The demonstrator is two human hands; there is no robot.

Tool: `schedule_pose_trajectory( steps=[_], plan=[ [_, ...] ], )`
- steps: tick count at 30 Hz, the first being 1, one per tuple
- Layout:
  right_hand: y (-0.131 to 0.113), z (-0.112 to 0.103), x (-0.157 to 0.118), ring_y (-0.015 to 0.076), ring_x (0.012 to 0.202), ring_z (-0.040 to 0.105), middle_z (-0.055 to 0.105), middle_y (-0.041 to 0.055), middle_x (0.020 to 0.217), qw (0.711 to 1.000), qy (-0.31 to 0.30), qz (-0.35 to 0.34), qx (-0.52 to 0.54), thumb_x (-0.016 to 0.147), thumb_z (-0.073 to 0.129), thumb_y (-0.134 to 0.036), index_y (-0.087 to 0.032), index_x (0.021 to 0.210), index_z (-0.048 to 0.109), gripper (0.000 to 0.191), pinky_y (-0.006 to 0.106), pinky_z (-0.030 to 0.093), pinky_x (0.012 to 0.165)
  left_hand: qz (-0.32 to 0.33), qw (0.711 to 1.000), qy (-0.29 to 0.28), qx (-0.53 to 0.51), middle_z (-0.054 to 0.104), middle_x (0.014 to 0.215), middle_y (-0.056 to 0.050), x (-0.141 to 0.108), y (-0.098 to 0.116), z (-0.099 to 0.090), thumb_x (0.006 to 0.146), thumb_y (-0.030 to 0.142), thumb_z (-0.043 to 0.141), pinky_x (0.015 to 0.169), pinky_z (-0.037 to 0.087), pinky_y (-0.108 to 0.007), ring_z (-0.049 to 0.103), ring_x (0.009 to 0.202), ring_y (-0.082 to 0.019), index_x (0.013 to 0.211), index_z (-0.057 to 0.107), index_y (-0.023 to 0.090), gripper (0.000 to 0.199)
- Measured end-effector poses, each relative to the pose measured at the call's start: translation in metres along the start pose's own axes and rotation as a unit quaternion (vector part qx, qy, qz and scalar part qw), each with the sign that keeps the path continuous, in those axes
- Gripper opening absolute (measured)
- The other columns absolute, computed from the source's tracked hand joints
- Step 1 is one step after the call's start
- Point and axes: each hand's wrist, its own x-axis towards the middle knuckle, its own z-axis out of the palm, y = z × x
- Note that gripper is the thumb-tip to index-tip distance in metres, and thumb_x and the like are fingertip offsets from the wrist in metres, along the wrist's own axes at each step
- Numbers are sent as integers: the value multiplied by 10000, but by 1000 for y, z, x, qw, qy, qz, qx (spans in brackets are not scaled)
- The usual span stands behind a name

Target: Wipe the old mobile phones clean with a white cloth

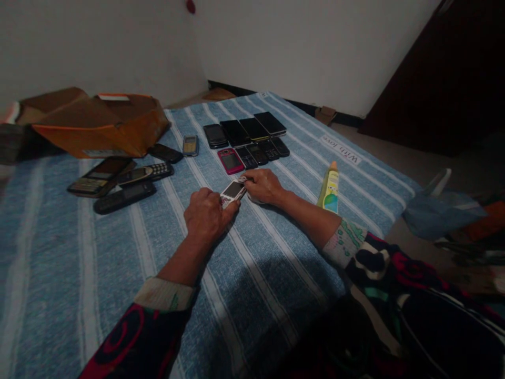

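Note:
A small white phone (pixel 234 190) with a dark screen is held between both hands, low over the striped blue cloth. My left hand (pixel 207 213) grips its near left end, thumb along the lower edge. The fingers of my right hand (pixel 263 186) pinch its far right end. Just beyond lies a pink phone (pixel 231 160), beside a row of small dark phones (pixel 258 154). Behind that row are larger black phones (pixel 252 129) side by side. A blue-grey phone (pixel 190 146) lies apart, left of these rows.
An open orange cardboard box (pixel 106 139) stands at the back left, with several loose phones (pixel 125 197) in front of it. A yellow-green tube (pixel 330 189) lies right of my right hand. The bed-like surface (pixel 371 184) ends at the right; a wall is behind.

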Motion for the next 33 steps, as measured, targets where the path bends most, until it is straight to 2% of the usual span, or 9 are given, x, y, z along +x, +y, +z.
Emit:
schedule_pose_trajectory(
  steps=[3,6,11,14,16,21,27,33],
  plan=[
    [2,7,6,163,770,602,693,-11,770,995,41,40,85,834,528,-179,-196,862,739,214,250,391,684,-17,999,9,-34,638,867,-139,2,-3,1,809,518,524,731,463,-390,596,894,-308,807,691,144,409],
    [2,15,11,144,698,572,647,-33,685,971,83,81,208,813,572,-225,-180,808,728,163,234,384,636,-41,996,26,-78,629,802,-119,3,-7,4,789,519,552,686,461,-381,609,821,-290,751,685,164,382],
    [-6,31,18,116,607,511,574,-56,612,889,150,111,418,773,613,-354,-173,737,682,197,215,380,578,-88,976,66,-188,609,690,-67,2,-12,7,768,572,567,613,447,-351,581,671,-227,649,677,200,406],
    [-14,39,20,106,566,486,550,-61,601,845,169,126,491,751,604,-361,-174,729,651,194,211,371,543,-109,960,77,-246,619,688,-51,1,-12,7,758,566,576,647,459,-353,585,682,-217,658,694,194,404],
    [-20,43,19,104,553,476,535,-64,597,831,178,139,508,752,579,-349,-180,728,631,178,210,365,533,-119,950,77,-280,637,723,-52,1,-11,7,754,539,585,684,471,-360,598,712,-219,691,708,184,381],
    [-39,47,11,108,555,451,501,-71,600,818,186,169,518,789,490,-336,-201,757,603,178,213,343,527,-120,935,82,-325,639,738,-59,2,-8,5,746,494,604,726,478,-371,599,729,-218,707,712,180,335],
    [-61,52,-1,111,548,421,463,-77,585,794,154,196,554,782,494,-343,-219,677,534,168,218,328,517,-101,931,81,-340,643,773,-51,2,-8,1,756,496,580,769,470,-357,606,766,-215,771,715,163,360],
    [-63,49,-3,110,534,428,481,-73,575,777,155,193,579,773,504,-343,-217,650,540,180,220,344,506,-86,926,71,-362,643,797,-47,0,-10,-1,786,483,574,775,468,-361,600,778,-216,771,708,178,333]
  ],
)
